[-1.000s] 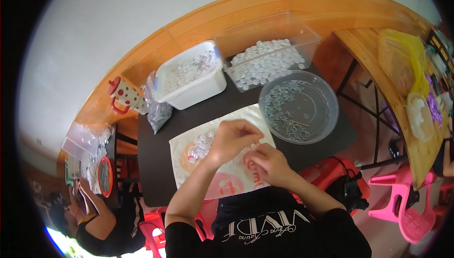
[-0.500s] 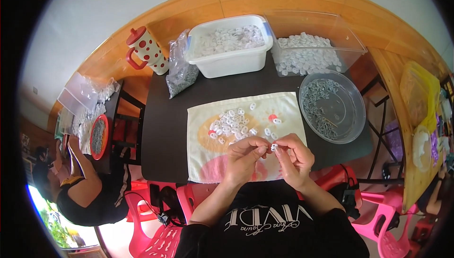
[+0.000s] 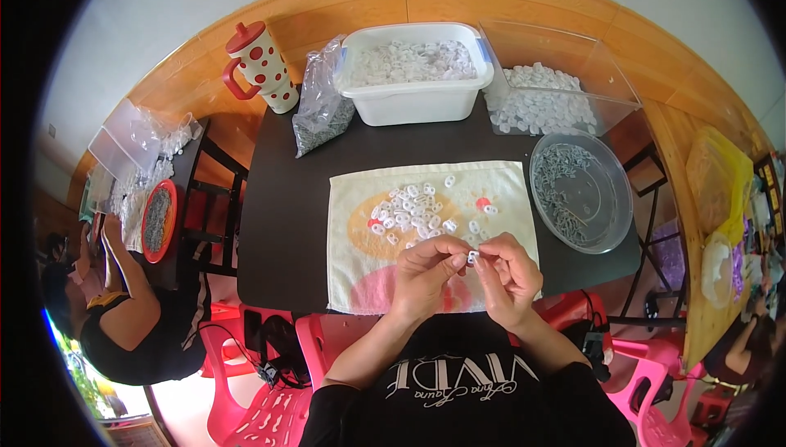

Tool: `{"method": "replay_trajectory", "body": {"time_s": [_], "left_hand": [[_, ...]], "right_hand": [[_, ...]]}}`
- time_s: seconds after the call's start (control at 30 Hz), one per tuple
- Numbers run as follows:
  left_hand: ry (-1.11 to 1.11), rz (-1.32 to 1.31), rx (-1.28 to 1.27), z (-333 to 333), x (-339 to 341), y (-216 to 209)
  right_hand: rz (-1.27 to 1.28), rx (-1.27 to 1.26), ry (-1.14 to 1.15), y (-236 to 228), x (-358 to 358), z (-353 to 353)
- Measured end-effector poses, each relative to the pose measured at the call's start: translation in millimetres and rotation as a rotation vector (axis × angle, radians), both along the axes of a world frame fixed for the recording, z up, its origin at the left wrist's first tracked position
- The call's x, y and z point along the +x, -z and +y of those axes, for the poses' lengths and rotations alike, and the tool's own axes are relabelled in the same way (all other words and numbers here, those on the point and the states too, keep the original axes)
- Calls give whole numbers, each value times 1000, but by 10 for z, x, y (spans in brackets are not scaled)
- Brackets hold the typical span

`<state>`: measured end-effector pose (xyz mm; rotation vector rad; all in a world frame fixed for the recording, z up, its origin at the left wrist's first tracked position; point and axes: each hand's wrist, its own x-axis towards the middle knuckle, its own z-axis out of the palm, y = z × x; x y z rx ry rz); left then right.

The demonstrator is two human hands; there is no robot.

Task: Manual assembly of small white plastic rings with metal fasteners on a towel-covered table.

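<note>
Above the near part of the towel [image 3: 514,189], my two hands meet at a small white plastic piece with holes [image 3: 472,257]. Thumb and fingers of my right hand [image 3: 512,279] pinch this piece. Against its left side, my left hand [image 3: 424,282] is closed in a pinch; whatever lies between those fingertips is too small to make out. A loose heap of similar white two-holed pieces [image 3: 409,208] lies on the towel just beyond my hands, with a few strays to its right.
Right of the towel stands a round clear tub [image 3: 607,201] holding grey screw-like parts [image 3: 557,189]. Along the back are a spotted tumbler [image 3: 264,70], a bag of grey parts [image 3: 323,124], a white basin [image 3: 417,107] and a clear box [image 3: 606,91] of white pieces. Another person [image 3: 135,316] sits at left.
The whole view has shifted slightly, with the table's items appearing a little further right. My hands stay together at the white piece, in nearly the same pose.
</note>
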<state>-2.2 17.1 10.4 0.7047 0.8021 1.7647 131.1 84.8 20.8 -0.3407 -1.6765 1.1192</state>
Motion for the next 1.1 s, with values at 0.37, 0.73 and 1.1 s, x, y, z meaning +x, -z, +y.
{"method": "replay_trajectory", "body": {"time_s": [0.37, 0.73, 1.1], "left_hand": [[-100, 359, 47, -38, -6, -63], [-31, 57, -56, -29, 103, -54], [-137, -26, -25, -88, 143, 192]], "right_hand": [[-101, 326, 91, -161, 2, 56], [16, -127, 156, 21, -62, -52], [-82, -94, 16, 128, 85, -54]]}}
